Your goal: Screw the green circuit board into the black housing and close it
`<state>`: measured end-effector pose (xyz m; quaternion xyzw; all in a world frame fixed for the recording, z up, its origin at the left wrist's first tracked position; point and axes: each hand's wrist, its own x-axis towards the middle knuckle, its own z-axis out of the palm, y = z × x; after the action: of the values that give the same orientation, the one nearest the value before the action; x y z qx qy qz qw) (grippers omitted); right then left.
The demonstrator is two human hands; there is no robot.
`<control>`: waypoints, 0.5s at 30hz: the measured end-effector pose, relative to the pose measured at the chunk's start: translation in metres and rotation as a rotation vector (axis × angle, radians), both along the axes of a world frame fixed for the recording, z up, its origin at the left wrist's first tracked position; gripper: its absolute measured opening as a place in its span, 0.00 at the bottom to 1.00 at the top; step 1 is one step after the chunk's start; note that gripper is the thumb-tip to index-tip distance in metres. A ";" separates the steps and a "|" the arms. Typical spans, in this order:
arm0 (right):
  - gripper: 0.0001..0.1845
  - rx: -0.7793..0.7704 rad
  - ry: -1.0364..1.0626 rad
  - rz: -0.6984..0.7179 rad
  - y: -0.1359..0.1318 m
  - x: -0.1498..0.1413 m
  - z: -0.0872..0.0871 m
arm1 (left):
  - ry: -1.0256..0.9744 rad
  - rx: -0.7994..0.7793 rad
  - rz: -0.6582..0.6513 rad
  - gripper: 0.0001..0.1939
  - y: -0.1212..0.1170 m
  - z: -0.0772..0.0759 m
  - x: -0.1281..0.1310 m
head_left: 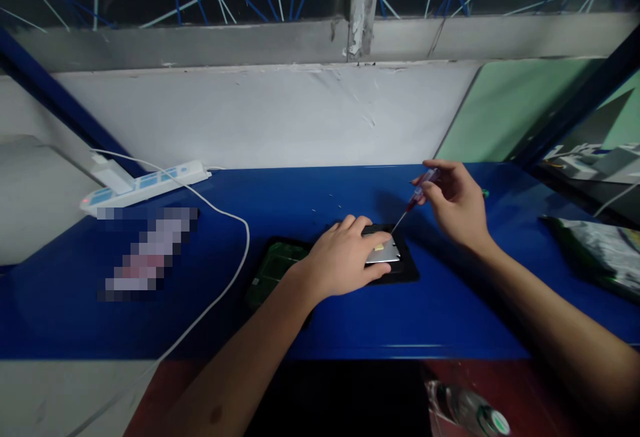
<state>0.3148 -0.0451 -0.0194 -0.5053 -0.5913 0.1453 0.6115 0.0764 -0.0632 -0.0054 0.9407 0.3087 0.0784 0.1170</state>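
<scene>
A screwdriver (424, 185) with a clear purplish handle and thin shaft is pinched in my right hand (455, 207). Its tip meets the upper right edge of a flat device with a silver metal plate (390, 254), tilted down toward the left. My left hand (345, 257) lies over the left part of that device, holding it with the thumb and fingers. A yellow patch shows on the plate between thumb and forefinger. Beneath is a black base or mat (409, 271). Left of my wrist lies a dark green tray (275, 267), partly hidden by my forearm.
A white power strip (150, 187) with a plugged-in adapter stands at the back left, its white cable (245, 243) curving across the blue table (210, 330). A blurred-out item (150, 253) lies left. A foil packet (595, 250) is right; a plastic bottle (470, 410) lies below the edge.
</scene>
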 end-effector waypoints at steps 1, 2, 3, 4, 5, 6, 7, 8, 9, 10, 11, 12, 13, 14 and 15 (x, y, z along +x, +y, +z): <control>0.17 0.002 -0.003 0.002 -0.001 0.000 0.000 | -0.002 -0.003 -0.003 0.23 0.000 0.000 0.000; 0.17 0.005 -0.007 0.006 -0.002 -0.001 0.001 | -0.004 -0.005 -0.005 0.24 0.000 -0.001 0.000; 0.17 0.010 -0.011 0.009 -0.003 -0.002 0.001 | -0.007 -0.006 -0.006 0.24 0.000 -0.001 0.000; 0.17 0.018 -0.017 0.010 -0.004 -0.003 0.002 | -0.012 -0.005 -0.005 0.24 0.001 -0.002 0.000; 0.17 0.027 -0.026 0.009 -0.005 -0.003 0.002 | -0.015 -0.002 -0.004 0.24 0.001 -0.002 0.000; 0.17 0.035 -0.035 0.005 -0.006 -0.004 0.003 | -0.017 0.002 -0.003 0.24 0.001 -0.003 0.000; 0.18 0.042 -0.047 0.000 -0.007 -0.005 0.003 | -0.018 0.005 -0.003 0.24 0.001 -0.004 0.000; 0.18 0.049 -0.057 -0.005 -0.007 -0.005 0.003 | -0.020 0.009 -0.003 0.24 0.001 -0.004 0.000; 0.18 0.053 -0.065 -0.007 -0.008 -0.006 0.003 | -0.022 0.011 -0.003 0.24 0.001 -0.004 0.000; 0.18 0.054 -0.070 -0.007 -0.008 -0.006 0.003 | -0.022 0.011 -0.004 0.24 0.001 -0.004 0.000; 0.18 0.053 -0.071 -0.004 -0.008 -0.006 0.003 | -0.020 0.011 -0.003 0.24 0.001 -0.004 0.000; 0.18 0.051 -0.068 0.001 -0.007 -0.005 0.003 | -0.017 0.010 -0.002 0.24 0.001 -0.003 0.000; 0.18 0.048 -0.060 0.008 -0.007 -0.005 0.003 | -0.014 0.008 0.000 0.24 0.000 -0.002 0.000; 0.18 0.044 -0.051 0.016 -0.007 -0.005 0.003 | -0.009 0.006 0.001 0.24 0.000 -0.002 0.001; 0.18 0.040 -0.041 0.023 -0.006 -0.005 0.004 | -0.006 0.004 0.000 0.24 0.000 -0.001 0.001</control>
<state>0.3096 -0.0516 -0.0156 -0.4892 -0.6123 0.1302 0.6073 0.0771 -0.0629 -0.0066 0.9407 0.3083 0.0817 0.1159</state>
